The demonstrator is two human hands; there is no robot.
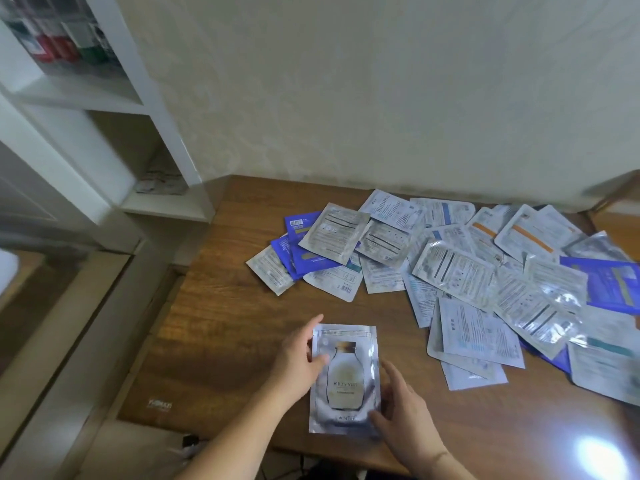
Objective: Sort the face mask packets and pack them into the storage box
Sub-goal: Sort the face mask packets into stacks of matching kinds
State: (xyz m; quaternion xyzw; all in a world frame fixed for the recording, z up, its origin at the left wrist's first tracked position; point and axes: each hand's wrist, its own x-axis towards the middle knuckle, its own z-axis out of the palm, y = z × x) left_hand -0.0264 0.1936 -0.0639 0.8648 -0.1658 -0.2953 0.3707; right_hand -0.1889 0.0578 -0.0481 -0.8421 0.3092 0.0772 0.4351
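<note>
A silver face mask packet [346, 379] printed with a bottle lies face up near the front edge of the wooden table [221, 327]. My left hand [301, 355] grips its upper left edge, the thumb on top of the packet. My right hand [401, 407] touches its lower right edge with relaxed fingers. A big loose pile of packets [460, 271], mostly silver and white with a few blue ones [304, 258], is spread across the back and right of the table. No storage box is in view.
A white shelf unit [104, 116] stands at the left with items behind glass up top. A pale wall runs behind the table. A bright glare spot [602, 459] sits at the lower right. A floor gap lies left of the table.
</note>
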